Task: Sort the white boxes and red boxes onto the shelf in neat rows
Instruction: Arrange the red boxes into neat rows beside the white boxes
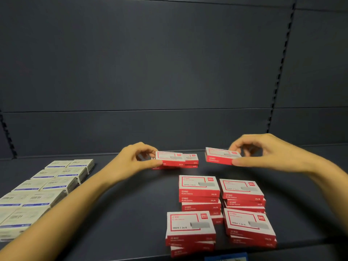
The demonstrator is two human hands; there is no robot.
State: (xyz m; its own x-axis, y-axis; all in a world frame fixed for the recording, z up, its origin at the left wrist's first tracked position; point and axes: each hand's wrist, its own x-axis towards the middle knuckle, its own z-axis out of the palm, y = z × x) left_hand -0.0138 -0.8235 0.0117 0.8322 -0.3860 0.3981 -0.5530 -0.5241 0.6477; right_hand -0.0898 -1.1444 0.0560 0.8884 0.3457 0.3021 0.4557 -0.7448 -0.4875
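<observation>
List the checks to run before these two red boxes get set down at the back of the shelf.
1. Left hand grips the left red box: ok.
2. Right hand pinches the right red box by its end: ok.
3. Shelf bare beneath the right red box: ok.
4. Left red box lined up with the back stack: not ok, it is offset to the left.
5. Front red stacks squared: not ok, lower boxes poke out askew.
6. White boxes kept apart on the left: ok.
</observation>
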